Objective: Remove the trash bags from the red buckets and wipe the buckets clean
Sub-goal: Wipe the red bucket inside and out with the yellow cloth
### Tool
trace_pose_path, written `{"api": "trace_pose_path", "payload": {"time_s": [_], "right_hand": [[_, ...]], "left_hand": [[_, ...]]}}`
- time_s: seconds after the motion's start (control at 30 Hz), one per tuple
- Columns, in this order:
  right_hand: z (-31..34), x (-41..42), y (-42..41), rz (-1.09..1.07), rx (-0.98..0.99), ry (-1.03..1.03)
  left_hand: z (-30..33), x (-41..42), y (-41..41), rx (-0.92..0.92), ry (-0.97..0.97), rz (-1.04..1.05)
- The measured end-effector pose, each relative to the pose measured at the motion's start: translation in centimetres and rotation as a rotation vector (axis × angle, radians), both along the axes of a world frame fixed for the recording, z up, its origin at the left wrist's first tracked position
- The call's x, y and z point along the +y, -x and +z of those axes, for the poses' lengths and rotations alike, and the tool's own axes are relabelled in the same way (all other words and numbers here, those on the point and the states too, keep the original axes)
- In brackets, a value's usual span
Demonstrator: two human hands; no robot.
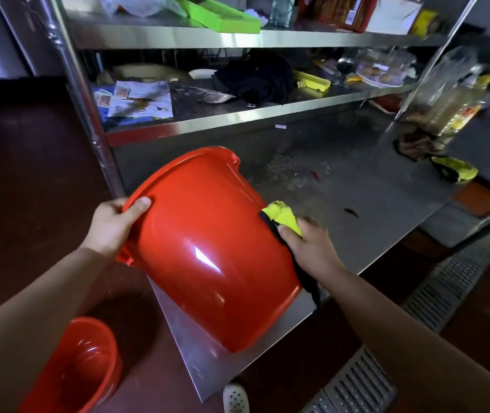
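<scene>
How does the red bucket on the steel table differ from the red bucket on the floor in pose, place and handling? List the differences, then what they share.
The tipped bucket lies on its side on the steel table, mouth facing away; the floor bucket stands upright, mouth up.
The left hand grips the tipped bucket's rim while the right hand presses a yellow cloth against it; nothing touches the floor bucket.
Both are glossy red plastic.

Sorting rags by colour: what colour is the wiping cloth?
Yellow with black, head view: cloth.

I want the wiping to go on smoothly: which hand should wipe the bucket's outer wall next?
Right. The right hand already holds the yellow cloth against the red bucket; the left hand grips its rim, steadying it.
</scene>
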State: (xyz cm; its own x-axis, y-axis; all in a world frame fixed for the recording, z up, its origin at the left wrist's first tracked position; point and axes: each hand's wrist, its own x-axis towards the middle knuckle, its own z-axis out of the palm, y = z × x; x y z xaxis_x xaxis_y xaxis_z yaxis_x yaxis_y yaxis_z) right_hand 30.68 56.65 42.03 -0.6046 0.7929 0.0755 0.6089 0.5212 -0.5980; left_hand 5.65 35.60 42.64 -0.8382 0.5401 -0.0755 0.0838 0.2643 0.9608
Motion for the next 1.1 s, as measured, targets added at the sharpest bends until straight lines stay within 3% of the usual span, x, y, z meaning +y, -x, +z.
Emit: {"api": "trace_pose_path", "payload": {"time_s": [0.07, 0.2, 0.33, 0.4, 0.6, 0.8, 0.93, 1.1], "right_hand": [[0.6, -2.5, 1.1, 0.133, -0.073, -0.206], [2.2, -8.5, 3.1, 0.352, -0.118, -0.609], [1.6, -12.6, 4.9, 0.567, -0.151, -0.788], [1.6, -13.0, 6.0, 0.657, -0.149, -0.816], [3.2, -10.0, 12.4, 0.722, -0.038, -0.736], [4.2, -4.7, 18.2, 0.701, 0.133, -0.513], [3.4, -1.8, 18.7, 0.709, 0.195, -0.358], [2.0, 0.6, 16.0, 0.52, 0.225, -0.047]], "left_hand": [[-0.1, -1.3, 0.2, -0.008, 0.004, -0.039], [3.1, -1.1, 1.8, 0.209, 0.096, -0.205], [5.3, 0.2, 2.6, 0.138, 0.103, -0.129], [5.1, 0.5, 2.8, 0.193, 0.167, -0.054], [3.9, 0.5, 3.6, 0.201, 0.202, 0.012], [2.6, 0.0, 4.6, 0.189, 0.133, -0.018], [2.4, 0.2, 4.5, 0.173, 0.118, -0.085], [2.1, 0.6, 4.6, 0.217, 0.169, -0.087]]}}
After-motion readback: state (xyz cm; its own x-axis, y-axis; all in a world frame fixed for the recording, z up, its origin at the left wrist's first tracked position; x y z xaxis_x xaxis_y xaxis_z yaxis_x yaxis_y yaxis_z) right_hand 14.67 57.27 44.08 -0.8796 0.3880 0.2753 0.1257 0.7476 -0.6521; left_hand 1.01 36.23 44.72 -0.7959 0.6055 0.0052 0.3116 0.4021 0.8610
